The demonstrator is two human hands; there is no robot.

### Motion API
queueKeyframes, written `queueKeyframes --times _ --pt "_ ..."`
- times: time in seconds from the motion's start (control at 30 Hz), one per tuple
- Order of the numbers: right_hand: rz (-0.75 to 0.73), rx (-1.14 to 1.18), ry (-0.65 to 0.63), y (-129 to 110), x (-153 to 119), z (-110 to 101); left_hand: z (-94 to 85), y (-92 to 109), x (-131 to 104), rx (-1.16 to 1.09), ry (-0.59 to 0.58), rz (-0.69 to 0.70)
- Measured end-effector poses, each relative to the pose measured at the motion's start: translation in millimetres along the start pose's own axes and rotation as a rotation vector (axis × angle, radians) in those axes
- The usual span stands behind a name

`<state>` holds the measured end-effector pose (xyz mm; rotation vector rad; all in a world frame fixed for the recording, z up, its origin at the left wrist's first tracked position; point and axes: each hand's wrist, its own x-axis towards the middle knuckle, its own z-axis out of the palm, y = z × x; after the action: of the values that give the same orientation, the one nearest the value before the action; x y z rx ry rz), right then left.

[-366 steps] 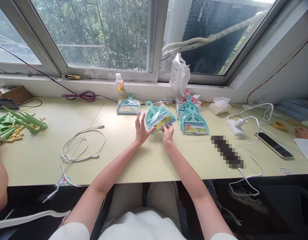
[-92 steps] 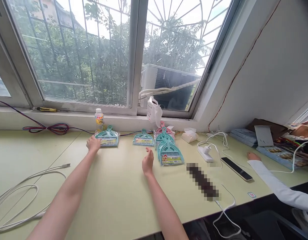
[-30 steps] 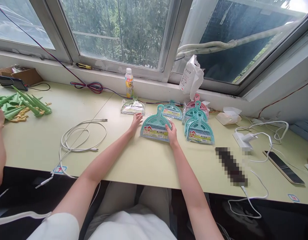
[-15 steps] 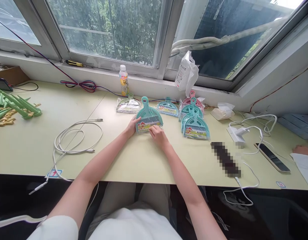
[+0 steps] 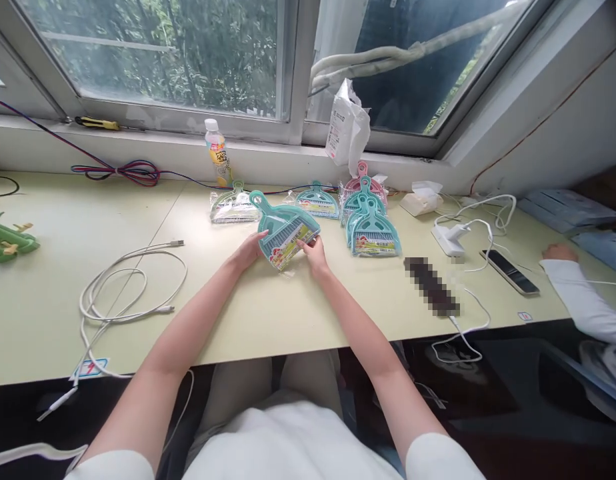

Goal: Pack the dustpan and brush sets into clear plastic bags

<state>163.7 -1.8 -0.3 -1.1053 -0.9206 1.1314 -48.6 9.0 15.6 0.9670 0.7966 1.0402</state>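
Observation:
Between my hands is a teal mini dustpan and brush set in clear wrap with a printed label. It is tilted, its handle pointing up and left, above the table. My left hand grips its left edge. My right hand holds the lower right side, thumb on the label. Beyond it lie a wrapped green dustpan set and a wrapped teal dustpan set. Further right, teal dustpan sets overlap, with a pink dustpan set behind them.
A drink bottle stands by the window sill. A coiled white cable lies on the left. To the right are a tissue pack, a power adapter, a phone and another person's hand. Green plastic pieces sit at far left.
The held dustpan set has gone from upright to tilted, its handle leaning left. My right hand has moved from the label's front to its right edge. The view has shifted right.

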Motion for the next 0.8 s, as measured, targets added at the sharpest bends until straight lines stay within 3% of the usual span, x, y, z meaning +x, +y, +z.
queueKeyframes --times 0.1,0.2,0.33,0.47,0.53,0.63,0.73,0.8 --pt "0.027 0.059 -0.002 -4.3 2.3 -4.4 -0.9 -0.4 -0.1 0.038 -0.067 -0.010" --pt "-0.005 0.077 -0.004 -8.9 3.4 -6.6 -2.8 2.7 3.1 0.017 0.022 0.030" --pt "0.026 0.099 -0.007 -14.8 3.8 -7.7 -14.0 12.6 8.7 -0.083 0.247 0.116" --pt "0.042 0.141 -0.085 -22.7 5.2 -14.7 -40.5 27.1 7.3 -0.281 0.606 0.297" --pt "0.045 0.204 -0.058 -25.5 6.7 -18.8 -52.3 33.8 4.9 -0.363 0.696 0.344" --pt "0.063 0.307 0.027 -26.2 9.6 -22.6 -59.3 40.4 1.7 -0.301 0.633 0.238" --pt "0.069 0.351 0.055 -23.8 12.0 -24.8 -56.4 44.3 -1.2 -0.055 0.487 -0.001" --pt "0.070 0.350 0.062 -21.5 13.0 -25.8 -52.1 46.7 -3.8 0.072 0.407 -0.077"
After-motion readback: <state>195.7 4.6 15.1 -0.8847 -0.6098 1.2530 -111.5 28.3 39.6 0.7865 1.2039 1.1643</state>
